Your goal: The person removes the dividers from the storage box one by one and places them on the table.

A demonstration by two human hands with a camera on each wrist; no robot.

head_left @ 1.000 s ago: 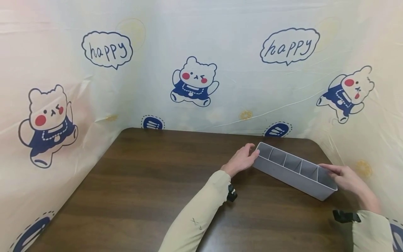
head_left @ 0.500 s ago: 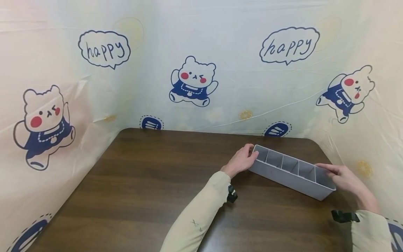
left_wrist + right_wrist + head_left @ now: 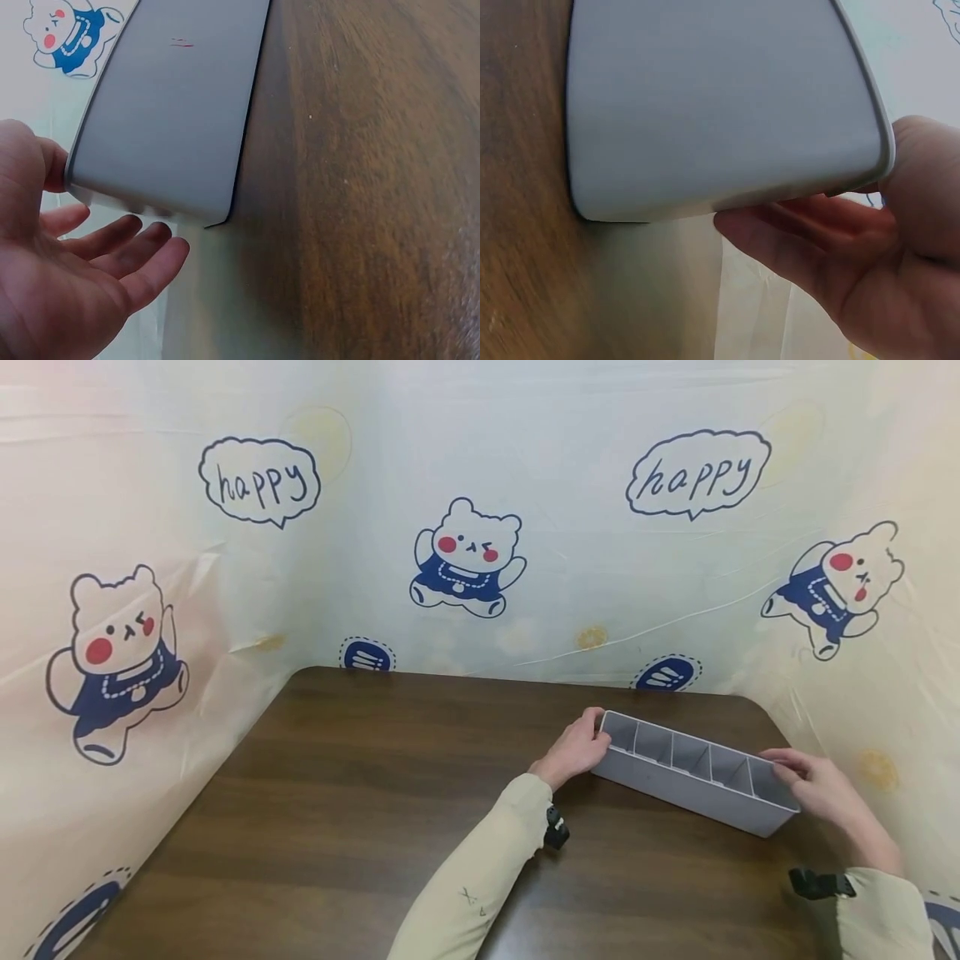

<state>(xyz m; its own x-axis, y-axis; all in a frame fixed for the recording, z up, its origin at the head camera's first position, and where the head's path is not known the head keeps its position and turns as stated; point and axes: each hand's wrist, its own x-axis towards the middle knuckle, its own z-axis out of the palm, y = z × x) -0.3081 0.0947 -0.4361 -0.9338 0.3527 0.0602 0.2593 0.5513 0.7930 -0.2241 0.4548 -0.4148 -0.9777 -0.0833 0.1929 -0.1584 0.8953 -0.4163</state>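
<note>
A long grey divided storage box [image 3: 686, 787] sits at an angle on the right part of the brown table, its row of several compartments facing up. My left hand [image 3: 572, 751] grips its far left end, thumb over the rim and fingers at the end wall. In the left wrist view, the fingers [image 3: 154, 281] spread loosely beside that end. My right hand [image 3: 827, 791] holds the near right end, with fingertips reaching over the rim. The right wrist view shows the box's smooth side wall [image 3: 720, 97] and my fingers tucked behind its end. Inside the compartments, no items show.
The brown wooden table [image 3: 337, 802] extends to the left and front. A pale curtain [image 3: 337, 568] printed with bears and "happy" bubbles surrounds it at the back and sides. Black straps [image 3: 821, 883] sit at both wrists.
The box's left end has shifted a little left and down toward me, with my left hand following. The right end and my right hand have barely moved.
</note>
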